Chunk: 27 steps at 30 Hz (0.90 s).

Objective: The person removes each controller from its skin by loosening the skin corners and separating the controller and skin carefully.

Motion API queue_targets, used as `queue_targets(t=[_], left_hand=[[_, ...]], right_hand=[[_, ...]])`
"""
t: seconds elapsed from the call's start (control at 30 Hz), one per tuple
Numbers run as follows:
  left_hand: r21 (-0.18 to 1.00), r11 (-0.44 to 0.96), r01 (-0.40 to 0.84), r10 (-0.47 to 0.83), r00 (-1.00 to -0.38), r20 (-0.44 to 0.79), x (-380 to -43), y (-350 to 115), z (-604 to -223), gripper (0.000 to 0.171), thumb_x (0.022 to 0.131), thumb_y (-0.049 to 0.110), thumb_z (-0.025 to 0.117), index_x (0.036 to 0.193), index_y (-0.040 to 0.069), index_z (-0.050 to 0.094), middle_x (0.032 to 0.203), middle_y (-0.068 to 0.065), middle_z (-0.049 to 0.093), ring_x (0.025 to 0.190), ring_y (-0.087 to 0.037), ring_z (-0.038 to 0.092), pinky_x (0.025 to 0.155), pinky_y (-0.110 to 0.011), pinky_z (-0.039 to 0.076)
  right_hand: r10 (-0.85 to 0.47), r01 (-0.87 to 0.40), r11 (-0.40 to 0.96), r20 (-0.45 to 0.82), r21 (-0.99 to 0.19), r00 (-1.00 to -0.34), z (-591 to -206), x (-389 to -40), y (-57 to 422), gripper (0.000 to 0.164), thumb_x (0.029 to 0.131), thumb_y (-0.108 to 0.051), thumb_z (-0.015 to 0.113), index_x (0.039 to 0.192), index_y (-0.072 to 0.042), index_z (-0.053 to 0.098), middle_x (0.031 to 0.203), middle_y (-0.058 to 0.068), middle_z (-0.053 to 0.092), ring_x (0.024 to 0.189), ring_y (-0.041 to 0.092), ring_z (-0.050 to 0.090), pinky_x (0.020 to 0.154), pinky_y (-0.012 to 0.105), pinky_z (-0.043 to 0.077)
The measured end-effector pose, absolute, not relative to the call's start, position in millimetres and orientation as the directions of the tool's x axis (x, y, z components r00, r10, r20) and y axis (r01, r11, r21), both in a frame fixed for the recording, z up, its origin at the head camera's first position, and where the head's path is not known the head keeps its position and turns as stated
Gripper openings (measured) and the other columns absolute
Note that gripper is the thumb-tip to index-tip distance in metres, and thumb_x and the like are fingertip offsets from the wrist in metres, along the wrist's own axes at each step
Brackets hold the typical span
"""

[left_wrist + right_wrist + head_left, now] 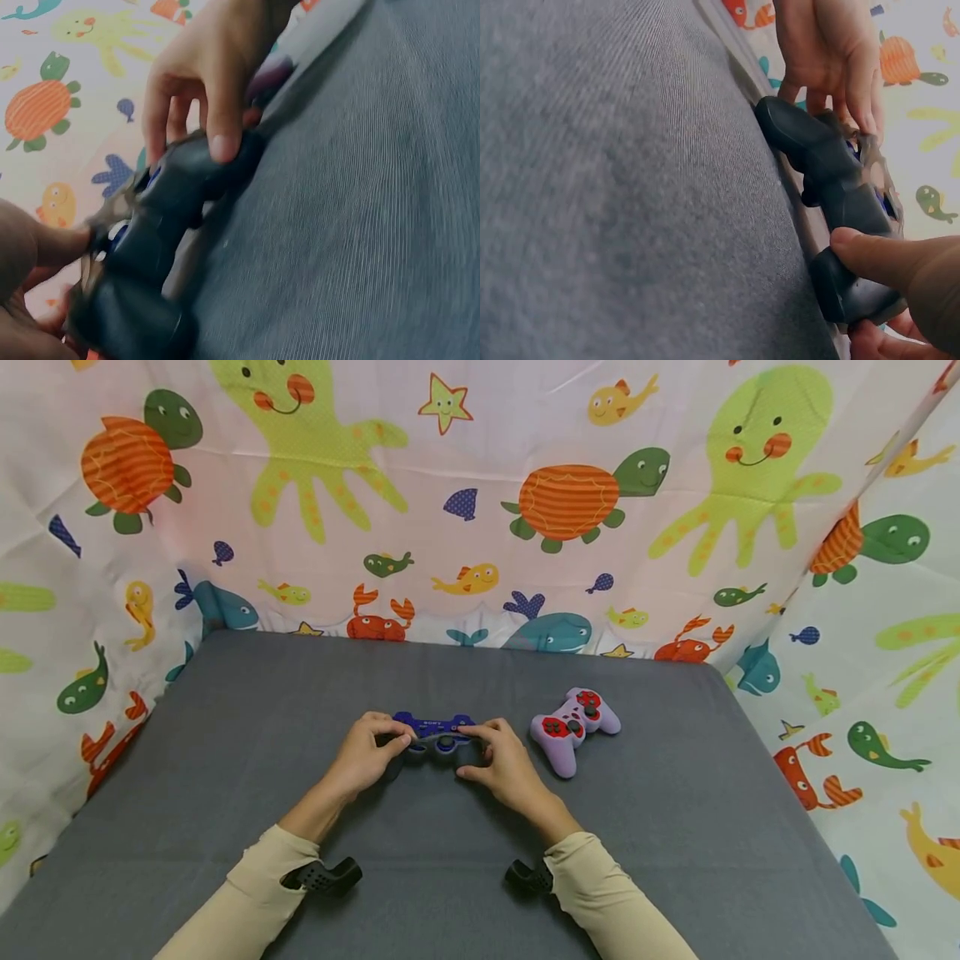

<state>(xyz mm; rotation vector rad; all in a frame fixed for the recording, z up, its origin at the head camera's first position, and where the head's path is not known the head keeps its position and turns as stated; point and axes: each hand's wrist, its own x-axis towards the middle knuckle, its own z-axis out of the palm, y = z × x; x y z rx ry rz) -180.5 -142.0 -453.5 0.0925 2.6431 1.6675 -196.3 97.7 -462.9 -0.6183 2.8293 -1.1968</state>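
Note:
A blue game controller [432, 727] with a SONY mark lies mid-table between both hands. A dark, flexible-looking controller cover [799, 135] wraps its handles and underside; a thin strip of the cover's edge stretches between the hands across the controller's face. My left hand [365, 758] pinches that edge between thumb and fingers on the left side. On the right side my right hand [510, 766] holds the cover, its thumb [870, 251] against one dark handle and its other fingers on the opposite side. In the left wrist view the dark underside hides most of the blue.
To the right lies a second game controller [562, 745], lilac with red button areas. Grey cloth [435, 893] covers the table. A curtain [450, 527] printed with sea animals closes off the back and both sides. Black wrist devices [330, 877] sit at both sleeve cuffs.

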Motion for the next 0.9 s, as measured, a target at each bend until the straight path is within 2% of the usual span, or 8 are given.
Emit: queue_targets(t=[0.1, 0.27, 0.47, 0.57, 0.67, 0.8, 0.9], left_hand=[[0.860, 0.500, 0.103, 0.108, -0.993, 0.056, -180.0, -146.4, -452.2, 0.013, 0.097, 0.008, 0.066, 0.101, 0.006, 0.079, 0.121, -0.018, 0.056, 0.118, -0.034, 0.049, 0.102, -0.054, 0.039], [0.798, 0.575, 0.181, 0.160, -0.981, 0.107, -180.3, -149.1, -450.5, 0.011, 0.094, 0.008, 0.071, 0.098, 0.008, 0.081, 0.111, -0.015, 0.056, 0.104, -0.029, 0.052, 0.090, -0.041, 0.042], [0.783, 0.584, 0.214, 0.194, -0.973, 0.122, -180.7, -151.9, -449.6, 0.018, 0.095, 0.012, 0.070, 0.109, 0.004, 0.079, 0.109, -0.013, 0.059, 0.099, -0.027, 0.055, 0.080, -0.034, 0.044], [0.779, 0.585, 0.227, 0.202, -0.971, 0.131, -180.7, -153.4, -449.2, 0.019, 0.095, 0.016, 0.071, 0.109, 0.005, 0.079, 0.112, -0.014, 0.064, 0.104, -0.030, 0.059, 0.084, -0.041, 0.048], [0.778, 0.584, 0.234, 0.199, -0.970, 0.142, -180.8, -154.1, -449.9, 0.019, 0.093, 0.016, 0.074, 0.107, 0.006, 0.080, 0.116, -0.015, 0.067, 0.111, -0.033, 0.061, 0.094, -0.050, 0.049], [0.782, 0.578, 0.232, 0.175, -0.972, 0.158, -181.1, -152.7, -452.5, 0.019, 0.087, 0.010, 0.079, 0.105, 0.007, 0.080, 0.118, -0.016, 0.068, 0.114, -0.036, 0.061, 0.101, -0.055, 0.045], [0.778, 0.586, 0.227, 0.139, -0.974, 0.179, -180.7, -149.3, -455.0, 0.020, 0.082, 0.003, 0.080, 0.101, 0.008, 0.079, 0.116, -0.015, 0.068, 0.113, -0.036, 0.060, 0.101, -0.056, 0.044]], right_hand=[[-0.348, -0.351, 0.646, 0.147, -0.678, -0.926, -461.8, -194.4, 96.6, 0.059, 0.077, -0.016, 0.089, 0.133, -0.021, 0.068, 0.115, 0.007, 0.055, 0.078, 0.017, 0.052, 0.069, 0.025, 0.042], [-0.355, -0.358, 0.664, 0.145, -0.656, -0.924, -459.7, -192.6, 96.9, 0.057, 0.081, -0.019, 0.086, 0.135, -0.022, 0.066, 0.121, 0.007, 0.053, 0.080, 0.016, 0.054, 0.067, 0.025, 0.041], [-0.426, -0.452, 0.591, 0.217, -0.668, -0.878, -457.9, -195.1, 98.2, 0.037, 0.096, -0.012, 0.068, 0.133, -0.014, 0.068, 0.127, 0.012, 0.051, 0.101, 0.025, 0.052, 0.084, 0.036, 0.044], [-0.429, -0.497, 0.545, 0.285, -0.675, -0.857, -459.6, -199.1, 95.0, 0.029, 0.097, -0.007, 0.065, 0.124, -0.008, 0.072, 0.121, 0.014, 0.054, 0.104, 0.027, 0.051, 0.087, 0.040, 0.043], [-0.389, -0.508, 0.542, 0.336, -0.670, -0.858, -462.9, -203.5, 89.4, 0.021, 0.094, -0.004, 0.068, 0.113, -0.005, 0.076, 0.113, 0.014, 0.058, 0.096, 0.024, 0.054, 0.083, 0.036, 0.045], [-0.295, -0.415, 0.524, 0.299, -0.743, -0.908, -464.6, -207.8, 81.4, 0.011, 0.092, -0.007, 0.071, 0.101, -0.006, 0.078, 0.110, 0.014, 0.062, 0.087, 0.021, 0.056, 0.077, 0.030, 0.045], [-0.248, -0.334, 0.460, 0.243, -0.823, -0.938, -464.3, -209.5, 77.9, 0.009, 0.093, -0.006, 0.070, 0.098, -0.003, 0.078, 0.110, 0.016, 0.065, 0.093, 0.024, 0.058, 0.078, 0.027, 0.043]])
